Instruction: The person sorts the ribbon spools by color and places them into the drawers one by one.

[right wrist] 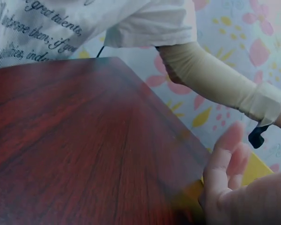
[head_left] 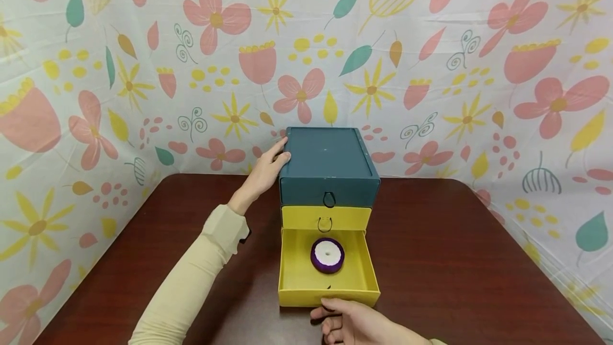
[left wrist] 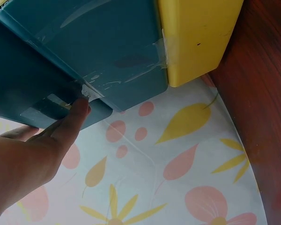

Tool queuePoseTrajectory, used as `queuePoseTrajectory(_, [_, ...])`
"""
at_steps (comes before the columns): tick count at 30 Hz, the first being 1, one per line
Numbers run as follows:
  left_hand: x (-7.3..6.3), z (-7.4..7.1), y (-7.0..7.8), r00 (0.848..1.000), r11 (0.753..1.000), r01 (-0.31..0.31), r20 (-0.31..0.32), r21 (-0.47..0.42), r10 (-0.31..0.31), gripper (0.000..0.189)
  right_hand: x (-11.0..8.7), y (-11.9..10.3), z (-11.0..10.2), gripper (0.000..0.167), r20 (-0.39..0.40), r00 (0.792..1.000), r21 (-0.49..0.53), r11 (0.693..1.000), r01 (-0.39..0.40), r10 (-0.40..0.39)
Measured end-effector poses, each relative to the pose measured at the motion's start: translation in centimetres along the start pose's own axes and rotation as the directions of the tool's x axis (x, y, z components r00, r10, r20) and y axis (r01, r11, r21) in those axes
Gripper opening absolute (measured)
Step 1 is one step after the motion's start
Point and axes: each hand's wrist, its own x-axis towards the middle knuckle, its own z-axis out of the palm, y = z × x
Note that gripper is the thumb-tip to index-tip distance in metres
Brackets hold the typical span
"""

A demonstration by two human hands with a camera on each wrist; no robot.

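Note:
A stack of drawer boxes stands on the table, with a teal box (head_left: 330,153) on top and a yellow drawer front (head_left: 299,218) under it. The bottom yellow drawer (head_left: 282,260) is pulled out. Inside it lies a roll of purple ribbon (head_left: 328,255) on a white spool. My left hand (head_left: 261,174) rests against the teal box's left side, its fingers along the upper edge; the left wrist view shows the hand (left wrist: 47,150) touching the teal side. At the drawer's front edge is my right hand (head_left: 351,321), fingers loosely bent and holding nothing, thumb tip close to the yellow panel.
The dark red wooden table (head_left: 431,260) extends on both sides of the stack. A flowered cloth (head_left: 407,68) hangs behind and at the sides. Small loop pulls (head_left: 329,199) hang on the drawer fronts.

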Motion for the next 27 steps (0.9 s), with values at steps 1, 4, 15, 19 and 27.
queuePoseTrajectory(1, [0.0,0.0,0.0,1.0,1.0,0.001,0.0,-0.002,-0.001,0.057,0.1,0.0,-0.1,0.032,0.011,1.0,0.018,1.0,0.002,-0.002])
queuePoseTrajectory(4, [0.0,0.1,-0.1,1.0,1.0,0.005,0.005,-0.004,-0.005,0.057,0.3,0.1,-0.2,0.031,0.03,0.999,0.042,0.999,0.016,-0.017])
queuePoseTrajectory(15, [0.2,-0.1,-0.2,1.0,1.0,0.003,-0.004,-0.007,-0.003,0.059,0.4,0.0,-0.1,0.026,0.043,0.994,0.045,0.994,0.097,-0.099])
queuePoseTrajectory(19, [0.2,-0.1,-0.1,1.0,1.0,0.007,-0.002,-0.001,-0.007,0.058,0.6,-0.2,0.1,0.024,0.019,0.995,0.064,0.993,0.098,-0.099])
queuePoseTrajectory(27, [0.1,0.0,0.0,1.0,1.0,0.0,-0.009,0.006,0.0,0.057,1.2,-0.6,-0.4,0.024,-0.035,0.991,0.028,0.991,0.128,-0.127])
